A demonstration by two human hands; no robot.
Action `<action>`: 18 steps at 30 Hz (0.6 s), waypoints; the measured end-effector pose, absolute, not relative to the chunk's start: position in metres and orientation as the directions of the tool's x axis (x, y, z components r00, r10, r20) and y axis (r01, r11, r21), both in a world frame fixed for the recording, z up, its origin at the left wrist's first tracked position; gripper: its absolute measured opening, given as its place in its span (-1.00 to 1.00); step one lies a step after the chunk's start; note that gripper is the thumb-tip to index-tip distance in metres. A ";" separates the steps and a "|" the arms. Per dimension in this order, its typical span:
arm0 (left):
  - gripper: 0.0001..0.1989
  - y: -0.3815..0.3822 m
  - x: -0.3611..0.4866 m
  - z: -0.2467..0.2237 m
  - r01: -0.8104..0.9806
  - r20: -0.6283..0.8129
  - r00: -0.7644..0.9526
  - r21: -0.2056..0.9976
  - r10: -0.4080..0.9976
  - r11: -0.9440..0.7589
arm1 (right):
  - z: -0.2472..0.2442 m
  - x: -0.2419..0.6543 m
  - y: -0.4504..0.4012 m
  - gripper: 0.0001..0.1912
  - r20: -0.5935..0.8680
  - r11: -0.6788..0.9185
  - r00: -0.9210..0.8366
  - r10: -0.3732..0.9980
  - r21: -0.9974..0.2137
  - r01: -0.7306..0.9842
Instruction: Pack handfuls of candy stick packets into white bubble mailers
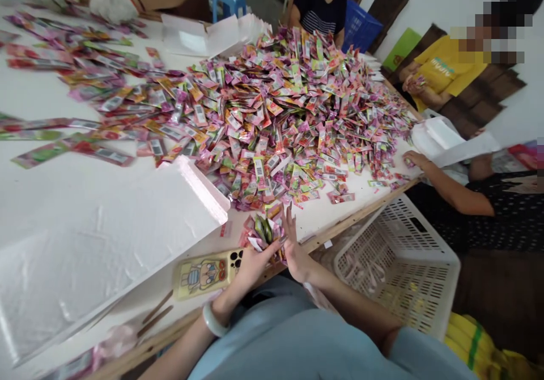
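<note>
Near the table's front edge, my left hand [257,260] is wrapped round a bundle of small colourful packets [264,230]. My right hand [296,251] has its fingers stretched out, with the palm against the right side of that bundle. Just beyond both hands rises a large heap of similar pink, green and orange packets [272,114], spreading to the far left over the white table [191,249]. A phone in a yellow cartoon case [206,275] lies to the left of my left hand.
A large silvery-white foil sheet [102,244] covers the left front. Below the table edge at right stands a white plastic basket [399,261]. Other people sit around the table; a co-worker's hand [415,160] reaches in at right, gloved hands [113,7] at upper left.
</note>
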State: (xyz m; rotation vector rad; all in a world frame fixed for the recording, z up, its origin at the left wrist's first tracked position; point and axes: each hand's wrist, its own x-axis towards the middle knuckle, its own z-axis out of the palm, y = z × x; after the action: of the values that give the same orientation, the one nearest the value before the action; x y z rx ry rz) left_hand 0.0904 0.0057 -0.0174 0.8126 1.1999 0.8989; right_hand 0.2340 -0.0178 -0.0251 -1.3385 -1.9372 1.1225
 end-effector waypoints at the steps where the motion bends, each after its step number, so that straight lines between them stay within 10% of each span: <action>1: -0.71 0.005 0.089 -0.018 -0.132 -0.427 0.113 0.889 0.897 0.439 | -0.019 0.243 -0.016 -0.06 -0.039 0.168 -0.379 0.924 -0.852 0.497; 5: -0.69 0.004 0.086 -0.019 -0.123 -0.430 0.084 0.891 0.899 0.438 | 0.005 0.323 0.011 -0.21 -0.073 0.111 -0.227 0.971 -0.701 0.704; 10: -0.60 0.007 0.086 -0.020 -0.146 -0.364 0.106 0.915 0.925 0.377 | 0.015 0.431 0.067 -0.07 -0.364 -0.115 0.160 0.918 0.143 0.983; 18: -0.59 0.010 0.079 -0.025 -0.101 -0.385 0.106 0.913 0.917 0.395 | -0.008 0.437 0.107 -0.36 -0.380 -0.001 0.090 0.921 0.228 0.974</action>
State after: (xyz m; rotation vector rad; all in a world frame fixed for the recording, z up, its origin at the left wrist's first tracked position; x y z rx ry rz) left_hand 0.0789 0.0096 -0.0254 0.8660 1.2253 0.9075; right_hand 0.4366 0.1072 -0.0079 -2.5892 -2.4687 0.2217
